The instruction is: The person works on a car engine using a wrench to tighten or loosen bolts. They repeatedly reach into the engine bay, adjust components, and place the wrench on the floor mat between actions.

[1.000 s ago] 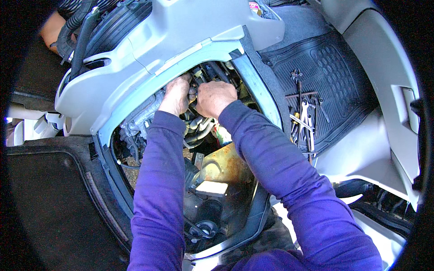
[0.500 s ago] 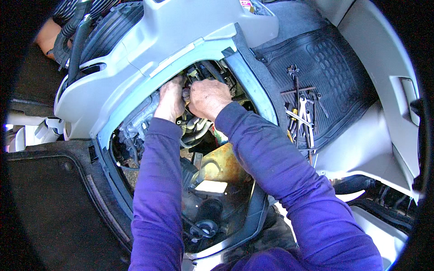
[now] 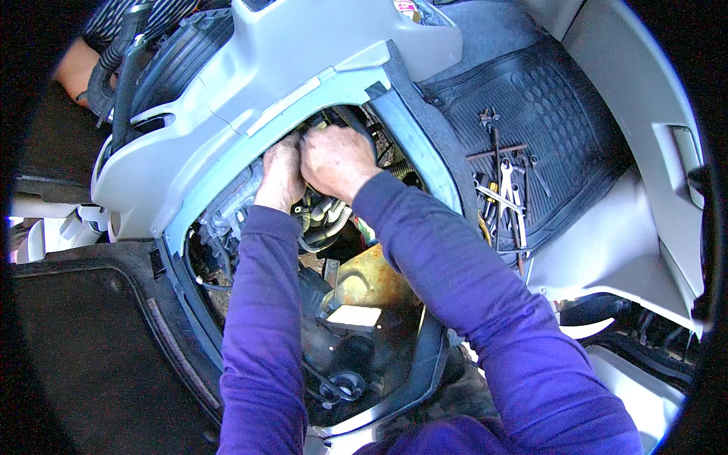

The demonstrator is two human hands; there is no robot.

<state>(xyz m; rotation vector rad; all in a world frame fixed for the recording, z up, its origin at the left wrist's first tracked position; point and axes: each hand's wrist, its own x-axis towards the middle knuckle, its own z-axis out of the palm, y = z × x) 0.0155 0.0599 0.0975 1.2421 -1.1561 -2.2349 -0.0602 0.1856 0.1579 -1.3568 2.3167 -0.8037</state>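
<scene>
Both my hands reach into a floor opening over an engine (image 3: 330, 220), at its far side. My left hand (image 3: 280, 171) points away into the engine parts, and its fingertips are hidden. Pressed close beside it, my right hand (image 3: 337, 159) is closed with the fingers curled under. Whatever it grips is covered by the hand. Just below the hands run a pale ribbed hose (image 3: 339, 220) and several metal fittings. A rusty yellowish metal cover (image 3: 368, 274) lies nearer to me.
The opening has a light blue metal rim (image 3: 309, 92). Wrenches (image 3: 506, 186) and other hand tools lie on a black rubber mat (image 3: 561, 114) at the right. Grey trim (image 3: 303, 38) stands beyond. Another person's arm (image 3: 76, 70) shows at the upper left, near a black hose (image 3: 102, 83).
My right hand has moved a little left, closing the gap to my left hand and covering the fitting that showed between them. The view has shifted slightly.
</scene>
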